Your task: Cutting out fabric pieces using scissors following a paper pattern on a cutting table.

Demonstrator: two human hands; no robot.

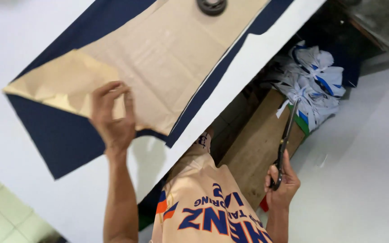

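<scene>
Clenched through the finger loops, the right hand (pixel 282 184) at the lower right of the frame holds a pair of long dark metal scissors (pixel 284 139) off the edge of the table, blades shut and tips aimed up and slightly right toward the top of the frame; their long axis runs nearly vertical in the picture, and held so they stay clear of the cloth. Left of centre, the left hand (pixel 112 118) pinches the lower edge of a tan paper pattern sheet (pixel 172 54), fingers curled on top, seemingly to keep it flat and in place. That sheet lies over a dark navy piece of fabric (pixel 59 135) spread on the white table (pixel 19 40), its long side running from lower left to upper right. At the top centre a dark round weight (pixel 212 6) sits on the paper, likely pinning it. Off the table's edge, at the upper right, lies a heap of white and blue cloth scraps (pixel 314 76)
</scene>
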